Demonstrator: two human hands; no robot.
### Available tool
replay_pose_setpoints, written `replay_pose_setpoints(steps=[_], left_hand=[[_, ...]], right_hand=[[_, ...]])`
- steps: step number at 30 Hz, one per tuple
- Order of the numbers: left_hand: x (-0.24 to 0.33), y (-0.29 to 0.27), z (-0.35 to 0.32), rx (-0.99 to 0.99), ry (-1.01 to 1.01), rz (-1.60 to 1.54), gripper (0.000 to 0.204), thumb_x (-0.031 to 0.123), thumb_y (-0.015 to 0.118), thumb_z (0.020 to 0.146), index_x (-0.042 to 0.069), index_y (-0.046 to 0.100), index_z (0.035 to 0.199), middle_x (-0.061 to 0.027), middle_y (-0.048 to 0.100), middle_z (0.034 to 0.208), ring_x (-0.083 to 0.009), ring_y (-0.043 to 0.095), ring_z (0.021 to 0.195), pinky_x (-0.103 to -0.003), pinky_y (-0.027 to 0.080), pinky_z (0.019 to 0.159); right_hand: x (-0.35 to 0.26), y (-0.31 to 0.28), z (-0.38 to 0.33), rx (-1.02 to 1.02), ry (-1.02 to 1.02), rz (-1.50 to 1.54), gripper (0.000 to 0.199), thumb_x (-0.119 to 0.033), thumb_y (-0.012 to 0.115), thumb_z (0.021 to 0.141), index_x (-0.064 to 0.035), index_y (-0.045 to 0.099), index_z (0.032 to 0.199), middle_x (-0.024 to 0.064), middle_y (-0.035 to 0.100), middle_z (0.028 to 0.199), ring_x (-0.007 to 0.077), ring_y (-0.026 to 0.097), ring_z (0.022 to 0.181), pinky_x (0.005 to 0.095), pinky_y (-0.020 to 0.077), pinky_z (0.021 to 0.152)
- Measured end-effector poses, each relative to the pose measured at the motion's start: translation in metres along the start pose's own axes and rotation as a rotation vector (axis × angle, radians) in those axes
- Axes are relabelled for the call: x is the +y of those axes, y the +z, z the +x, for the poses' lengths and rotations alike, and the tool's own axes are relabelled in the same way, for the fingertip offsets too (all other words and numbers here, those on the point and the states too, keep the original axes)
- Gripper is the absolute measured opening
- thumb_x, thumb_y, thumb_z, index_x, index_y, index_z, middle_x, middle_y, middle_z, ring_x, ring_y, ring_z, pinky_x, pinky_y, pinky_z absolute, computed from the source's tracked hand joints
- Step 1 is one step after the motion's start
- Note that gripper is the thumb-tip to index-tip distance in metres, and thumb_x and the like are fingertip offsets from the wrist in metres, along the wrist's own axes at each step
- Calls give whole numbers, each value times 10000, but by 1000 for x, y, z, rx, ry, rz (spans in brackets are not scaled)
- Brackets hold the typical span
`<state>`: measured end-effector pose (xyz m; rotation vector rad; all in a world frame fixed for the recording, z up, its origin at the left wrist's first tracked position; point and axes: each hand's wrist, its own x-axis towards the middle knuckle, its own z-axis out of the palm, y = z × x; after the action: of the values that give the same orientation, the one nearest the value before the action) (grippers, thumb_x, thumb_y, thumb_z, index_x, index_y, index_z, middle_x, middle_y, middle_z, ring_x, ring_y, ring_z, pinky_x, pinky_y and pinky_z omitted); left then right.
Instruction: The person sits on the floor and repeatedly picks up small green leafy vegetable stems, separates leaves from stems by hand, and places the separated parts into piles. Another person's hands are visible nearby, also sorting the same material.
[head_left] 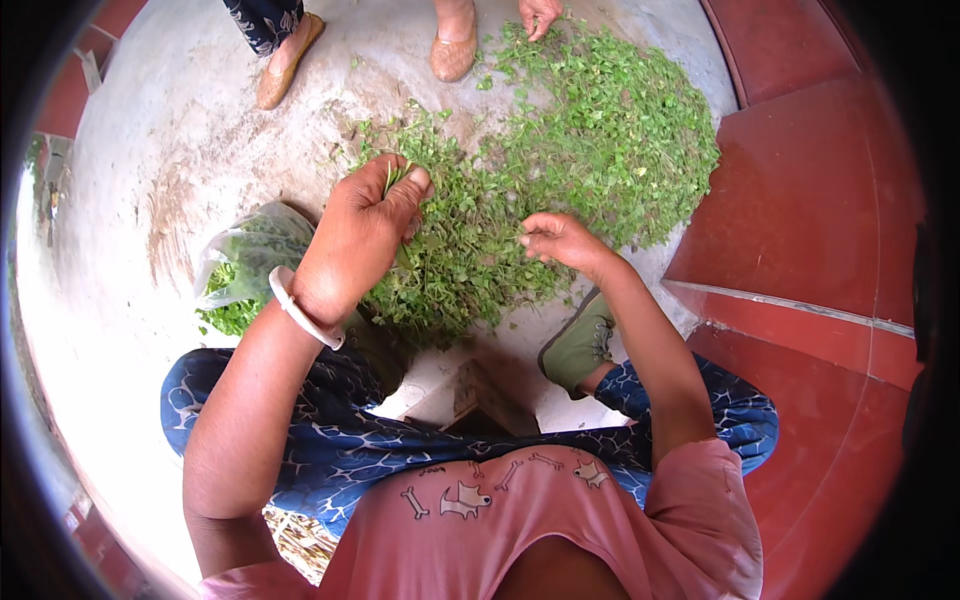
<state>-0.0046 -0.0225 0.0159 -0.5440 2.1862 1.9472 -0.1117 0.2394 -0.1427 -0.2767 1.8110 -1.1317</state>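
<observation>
Floor [110, 260]: pale grey, hard, smeared with brown soil left of the greens, brightly lit along the left side. Red panels [800, 200]: smooth, along the right, crossed by a thin pale strip [800, 309]. More red surfaces at the upper left rim. Straw-like stalks [300, 545]: lower left, beside the person.

Leafy greens [620, 130]: one loose, spread heap on the floor, running from between the person's feet to the upper right. Plastic bag [268, 240]: clear, holding more greens, left of the heap, partly behind the left forearm.

Left hand [372, 225]: above the heap's left part, thumb and fingers pinching green sprigs [395, 178]; white bangle [298, 310] at the wrist. Right hand [560, 242]: above the heap, fingers curled, thumb near them; cannot tell whether anything is pinched.

Co-worker's hand [540, 14]: at the heap's far edge. Tan shoes [454, 57]: one pair, standing beyond the heap.
</observation>
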Motion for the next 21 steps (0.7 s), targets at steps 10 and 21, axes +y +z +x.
replay_pose_setpoints(steps=[10, 21], left_hand=[[-22, 11, 13, -63, 18, 123, 158, 160, 659, 854, 31, 578, 813, 63, 476, 676, -31, 384, 617, -213, 347, 546], [-25, 30, 10, -229, 184, 325, 233, 148, 646, 859, 11, 631, 1046, -57, 630, 823, -82, 537, 720, -259, 469, 658]], right_hand=[[-66, -2, -47, -123, -146, 206, 109, -171, 570, 891, -67, 580, 920, -5, 618, 776, 77, 583, 699, 221, 450, 624], [-75, 12, -57, -345, -123, 439, 146, -183, 576, 856, -44, 595, 899, 17, 609, 827, 104, 579, 689, 245, 453, 632]])
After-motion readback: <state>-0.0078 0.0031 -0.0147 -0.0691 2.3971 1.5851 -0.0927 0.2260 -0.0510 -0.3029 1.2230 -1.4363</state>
